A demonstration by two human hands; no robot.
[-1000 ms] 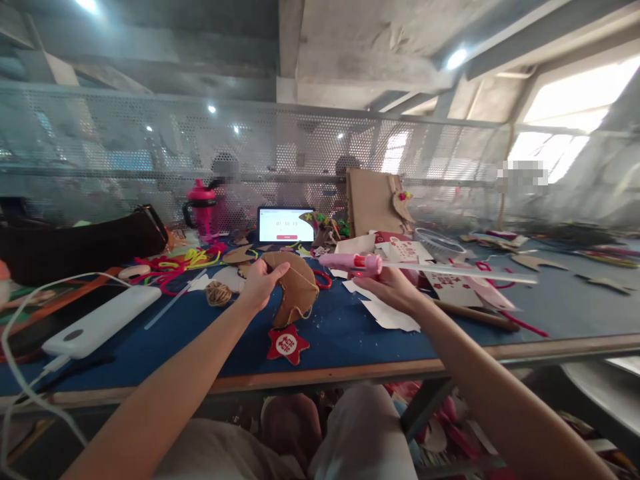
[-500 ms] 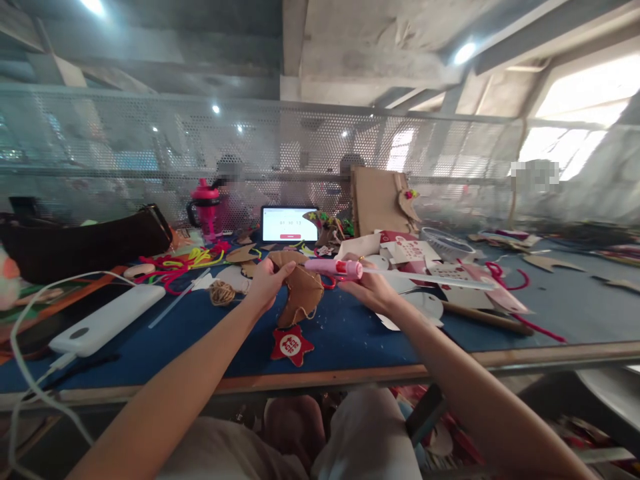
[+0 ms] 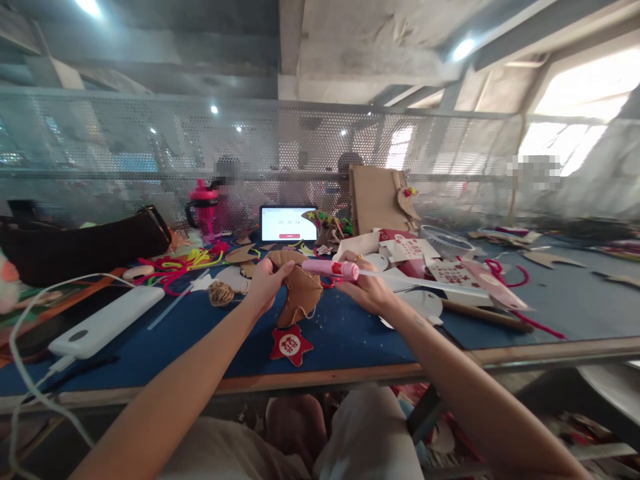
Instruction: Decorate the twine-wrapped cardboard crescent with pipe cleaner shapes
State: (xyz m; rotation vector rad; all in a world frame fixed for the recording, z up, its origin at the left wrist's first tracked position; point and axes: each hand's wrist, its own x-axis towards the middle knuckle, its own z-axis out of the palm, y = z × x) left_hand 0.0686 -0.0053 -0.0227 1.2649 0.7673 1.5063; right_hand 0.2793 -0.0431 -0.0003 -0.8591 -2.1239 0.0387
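My left hand (image 3: 267,283) grips a brown cardboard crescent (image 3: 303,293) by its upper left side. A length of twine runs over the crescent and loops at its lower tip. Just below that tip is a red star (image 3: 291,345) bearing a white round patch with red characters. In my right hand (image 3: 367,287) is a pink hot glue gun (image 3: 330,269), its front end at the crescent's upper right edge. A long translucent glue stick (image 3: 425,282) sticks out of its back toward the right. Beside my left hand lies a ball of twine (image 3: 220,293).
A white power strip (image 3: 107,323) with a cable lies at left. Behind stand a pink bottle (image 3: 204,210), a tablet (image 3: 289,224) showing a timer and a cardboard sheet (image 3: 377,200). Printed red-and-white papers (image 3: 413,250), a brown stick (image 3: 487,315) and a plastic bowl (image 3: 447,242) are at right.
The glue gun has shifted very slightly left against the crescent, and the glue stick's rear end sits a little lower. My left hand and the crescent have barely moved.
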